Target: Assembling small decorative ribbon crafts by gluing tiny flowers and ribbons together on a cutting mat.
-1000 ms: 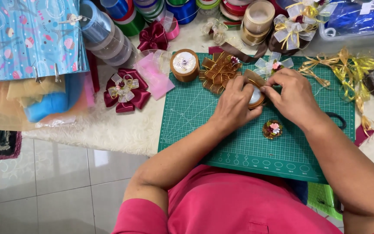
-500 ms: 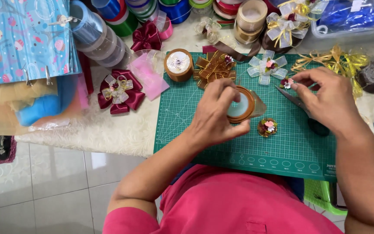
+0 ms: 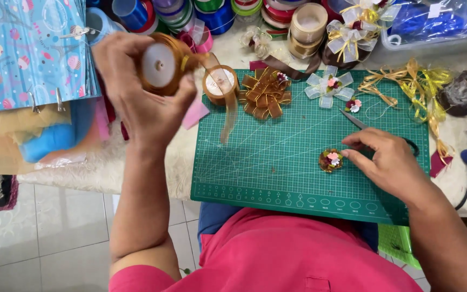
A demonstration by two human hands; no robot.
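Overhead, a green cutting mat (image 3: 277, 157) lies on a cream-covered tabletop (image 3: 136, 167) above pale floor tiles (image 3: 44, 227). The left hand (image 3: 136, 92) is raised, fingers clamped on a brown ribbon spool (image 3: 160, 64). The right hand (image 3: 390, 162) rests on the mat, fingers loosely together, touching a small flower rosette (image 3: 331, 159). Ribbon rolls (image 3: 212, 8) crowd the far edge.

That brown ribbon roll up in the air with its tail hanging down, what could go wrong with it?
The loose tail from the brown ribbon roll in the left hand dangles beside a second roll and the gold-edged bow; it might snag or drag them. More ribbon could unspool. The right hand rests close to the scissors beside the small flower piece, so a poke is possible.
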